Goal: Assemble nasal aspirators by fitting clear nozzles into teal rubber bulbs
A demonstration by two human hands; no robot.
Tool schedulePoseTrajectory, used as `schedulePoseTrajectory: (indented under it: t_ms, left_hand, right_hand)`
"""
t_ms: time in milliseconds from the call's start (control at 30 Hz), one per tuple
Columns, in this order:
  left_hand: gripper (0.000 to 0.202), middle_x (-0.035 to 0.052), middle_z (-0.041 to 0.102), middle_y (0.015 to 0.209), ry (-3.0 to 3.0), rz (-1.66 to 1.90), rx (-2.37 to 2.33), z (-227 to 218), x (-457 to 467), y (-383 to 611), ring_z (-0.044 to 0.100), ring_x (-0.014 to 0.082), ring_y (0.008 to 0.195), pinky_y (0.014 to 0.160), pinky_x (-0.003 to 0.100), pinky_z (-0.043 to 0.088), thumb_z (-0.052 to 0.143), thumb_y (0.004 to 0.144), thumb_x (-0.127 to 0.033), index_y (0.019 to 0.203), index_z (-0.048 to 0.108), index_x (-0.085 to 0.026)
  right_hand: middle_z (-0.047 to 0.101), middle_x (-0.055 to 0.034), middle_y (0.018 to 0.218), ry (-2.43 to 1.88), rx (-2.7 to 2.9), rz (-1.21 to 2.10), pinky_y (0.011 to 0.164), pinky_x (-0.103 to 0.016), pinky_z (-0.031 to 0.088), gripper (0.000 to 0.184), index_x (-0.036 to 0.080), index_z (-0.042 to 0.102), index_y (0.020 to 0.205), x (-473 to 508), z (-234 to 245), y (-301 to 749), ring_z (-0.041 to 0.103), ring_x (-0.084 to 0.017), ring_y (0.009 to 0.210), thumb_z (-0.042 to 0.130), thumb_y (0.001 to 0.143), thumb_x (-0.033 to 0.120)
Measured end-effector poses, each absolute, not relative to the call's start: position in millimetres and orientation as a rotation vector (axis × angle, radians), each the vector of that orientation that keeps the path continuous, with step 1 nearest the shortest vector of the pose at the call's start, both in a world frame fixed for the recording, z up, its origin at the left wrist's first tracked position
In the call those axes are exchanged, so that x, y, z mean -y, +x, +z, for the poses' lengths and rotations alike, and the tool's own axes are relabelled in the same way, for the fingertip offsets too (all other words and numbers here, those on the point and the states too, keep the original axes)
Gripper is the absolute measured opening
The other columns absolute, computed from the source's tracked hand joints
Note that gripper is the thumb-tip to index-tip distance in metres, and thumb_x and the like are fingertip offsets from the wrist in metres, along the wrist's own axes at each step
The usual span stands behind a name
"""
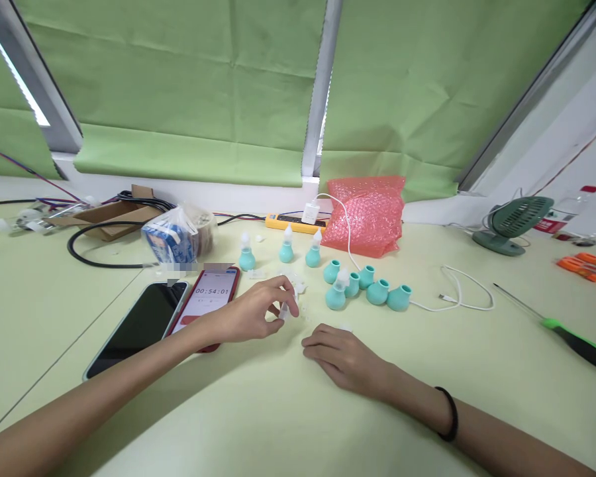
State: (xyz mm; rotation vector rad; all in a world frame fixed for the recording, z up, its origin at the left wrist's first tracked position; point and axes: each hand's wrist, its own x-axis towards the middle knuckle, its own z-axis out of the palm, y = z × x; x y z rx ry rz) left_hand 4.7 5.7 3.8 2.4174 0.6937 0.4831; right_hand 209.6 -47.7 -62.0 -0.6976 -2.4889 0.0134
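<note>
Between thumb and fingers of my left hand (265,308) is a small clear plastic piece (285,310), held just over the table. My right hand (347,358) rests on the tabletop to the right, fingers curled together; whatever is under them is hidden. More small clear plastic parts (298,286) lie loose behind my left hand. Along the back stand teal squeeze bulbs fitted with clear tips, among them one bulb (247,258) at the left and another (336,297) nearer my right hand. Several open-topped teal bulbs (377,291) are grouped beside that one.
Two phones, one dark (139,324) and one showing a timer (211,291), lie under and beside my left forearm. Behind are a bagged blue pack (171,238), a yellow power strip (293,225) and red bubble wrap (365,218). A white cable (459,291), screwdriver (571,341) and green fan (511,225) are rightward.
</note>
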Motion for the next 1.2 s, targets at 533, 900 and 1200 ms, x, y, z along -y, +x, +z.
schedulePoseTrajectory:
  t_ms: [533,900,1200]
  left_hand:
    - [0.026,0.0045,0.061,0.08,1.74,0.519,-0.784,3,-4,13,0.059,0.0136,0.068,0.063,0.024,0.048,0.063,0.063,-0.018,0.088,0.059,-0.013]
    - [0.033,0.0056,0.065,0.08,1.343,0.443,-0.796,-6,-3,19,0.064,0.0188,0.073,0.078,0.035,0.048,0.064,0.066,-0.025,0.096,0.061,-0.012]
    - [0.025,0.0046,0.064,0.077,1.149,0.421,-0.764,-8,-4,19,0.063,0.0209,0.08,0.084,0.035,0.044,0.065,0.066,-0.021,0.087,0.057,-0.012]
  right_hand:
    - [0.069,-0.0034,0.069,-1.142,1.551,1.013,0.056,-0.026,0.054,0.014,0.019,0.068,0.079,52,-55,205,0.065,-0.017,0.062,0.063,0.068,0.025]
    - [0.068,-0.0087,0.083,-1.091,1.237,1.433,0.057,-0.028,0.056,0.028,0.015,0.066,0.084,48,-56,204,0.064,-0.023,0.076,0.069,0.06,0.029]
    - [0.069,-0.0049,0.074,-1.146,1.369,1.088,0.061,-0.032,0.057,0.015,0.018,0.068,0.076,54,-54,201,0.065,-0.02,0.067,0.067,0.063,0.024]
